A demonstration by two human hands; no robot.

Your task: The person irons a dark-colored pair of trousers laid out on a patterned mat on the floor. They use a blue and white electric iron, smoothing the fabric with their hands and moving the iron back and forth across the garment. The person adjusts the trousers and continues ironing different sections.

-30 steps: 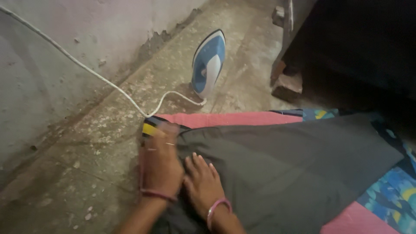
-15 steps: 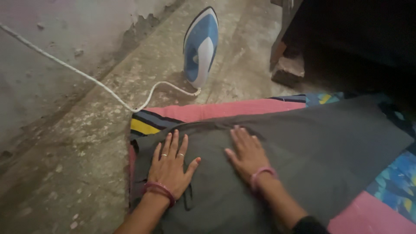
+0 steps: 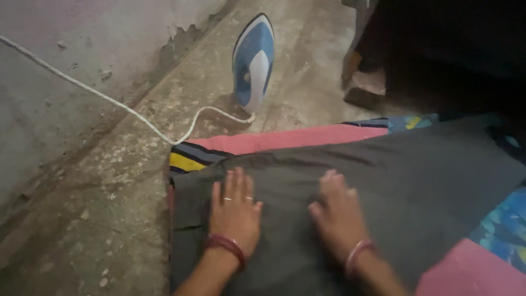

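Both hands flat on the dark grey cloth garment [image 3: 383, 186], palms down, nothing gripped. Left hand [image 3: 234, 215]: fingers [image 3: 239, 183] straight and close together, thumb out to the side, rings on two of them, dark red bangle at the wrist. Right hand [image 3: 339, 215]: fingers slightly spread, pressed on the cloth, somewhat blurred; pink bangle at the wrist. Hands are apart, a strip of cloth showing between them.

Garment lies spread on a pink blanket with striped yellow-and-black edge [image 3: 285, 140], which sits on the bare concrete floor [image 3: 98, 219]. A blue patterned fabric [image 3: 504, 225] shows at the right, under the garment's edge.

Beyond the blanket: blue-and-white electric iron [image 3: 253, 63] standing upright on its heel on the floor, well apart from both hands. Its white power cord [image 3: 109, 101] loops from the heel along the blanket's far edge, then runs up left across the peeling grey wall [image 3: 71, 38]. Dark furniture [image 3: 449, 49] at far right, propped on a brick [image 3: 364, 90].
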